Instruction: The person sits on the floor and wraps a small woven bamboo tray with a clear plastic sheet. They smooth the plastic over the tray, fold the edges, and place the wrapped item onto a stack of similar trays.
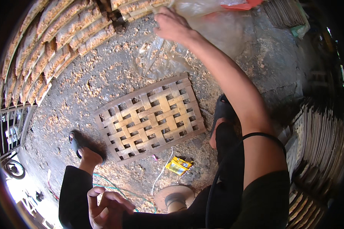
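A woven slatted panel (153,114) in a brown wooden frame lies on the ground between my feet. My right arm stretches past it to the far side. There my right hand (172,26) is beside crumpled clear plastic sheeting (156,57) and the edge of a stack of trays (135,8). Blur and the angle leave its grip unclear. Low in the view, my left hand (109,206) hovers over my lap, its fingers loosely bent and apart, with nothing visible in them.
Stacked trays of orange-brown crumbs (65,34) rise at the far left. Bundled slatted panels (319,141) stand at the right. A yellow packet (179,165), a white cord (163,171) and a round stool base (172,196) are near me. Crumbs litter the ground (76,99).
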{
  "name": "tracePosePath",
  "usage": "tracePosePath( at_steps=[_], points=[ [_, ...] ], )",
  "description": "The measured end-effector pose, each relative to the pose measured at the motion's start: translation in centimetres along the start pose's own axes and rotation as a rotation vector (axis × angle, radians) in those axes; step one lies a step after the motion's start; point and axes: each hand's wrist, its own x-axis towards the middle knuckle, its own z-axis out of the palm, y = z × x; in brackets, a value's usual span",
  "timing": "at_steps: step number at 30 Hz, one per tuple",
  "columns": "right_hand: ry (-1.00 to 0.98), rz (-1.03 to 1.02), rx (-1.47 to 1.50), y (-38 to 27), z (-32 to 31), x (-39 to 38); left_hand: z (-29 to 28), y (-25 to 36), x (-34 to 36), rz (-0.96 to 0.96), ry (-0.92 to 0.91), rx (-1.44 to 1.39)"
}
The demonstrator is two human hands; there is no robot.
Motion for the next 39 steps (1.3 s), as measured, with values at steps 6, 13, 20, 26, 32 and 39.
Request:
tracePosePath(
  at_steps=[6,13,20,26,32,39],
  points=[
    [0.246,-0.291,0.103,-5.8,-11.3,-3.2,-0.3,0.4,-3.5,0.131,-0.056,-0.127],
    [0.424,-0.247,0.526,-12.8,-32.3,-13.2,-2.3,5.1,-7.6,0.674,-0.169,0.503],
    [0.159,-0.218,0.902,-20.1,-31.4,-24.2,-3.5,13.7,-0.6,1.217,-0.137,1.069],
    [0.027,-0.235,0.754,-21.9,-27.9,-27.4,-5.6,8.0,4.9,1.285,-0.391,1.425],
    [0.262,-0.213,0.561,-20.0,-28.0,-26.1,-6.1,7.4,5.1,1.0,-0.402,1.383],
    [0.372,-0.097,0.576,-18.2,-27.0,-23.9,-5.9,8.1,5.4,0.648,-0.415,0.95]
  ],
)
